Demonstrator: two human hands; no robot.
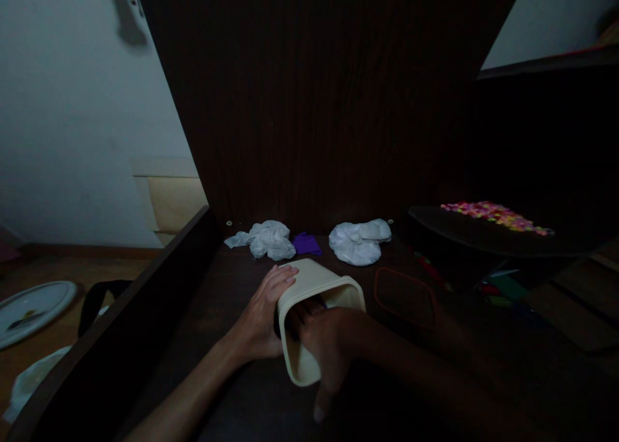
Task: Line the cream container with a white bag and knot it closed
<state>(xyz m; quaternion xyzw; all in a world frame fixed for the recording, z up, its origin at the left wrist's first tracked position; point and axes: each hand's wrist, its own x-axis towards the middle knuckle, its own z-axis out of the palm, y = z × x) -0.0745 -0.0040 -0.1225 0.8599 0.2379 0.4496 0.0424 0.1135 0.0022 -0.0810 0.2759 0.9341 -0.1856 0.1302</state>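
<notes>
While the left hand (265, 308) clasps the cream bin (314, 274) from outside, the right hand (326, 339) sits in its mouth.

Cream bin: one, rounded-square rim, tilted over the dark wooden surface (256, 406), mouth towards the person; contact with the surface cannot be told.

Left fingers: slightly spread, curved over the bin's upper wall, holding it.

Right fingers: inside the bin, tips lost in shadow; whether they grip anything cannot be told. Thumb outside, below the bin's rim.

Handling, by judgement: light, stiff-walled, probably plastic; smooth enough to turn under a flat palm, unlikely to break. Best hold: outer wall with spread fingers, or rim pinched between thumb and fingers.

Beyond the bin, to its left: crumpled white bag (271, 241), one, thin and soft-looking.

Directly beyond the bin: purple piece (307, 244), one.

Beyond the bin, to its right: white bundle (356, 243), one.

Right of the bin: reddish-brown ring (405, 276), one, rounded-square.

Farther right of the bin: multicoloured cluster (496, 216), pieces too small to identify.
</notes>
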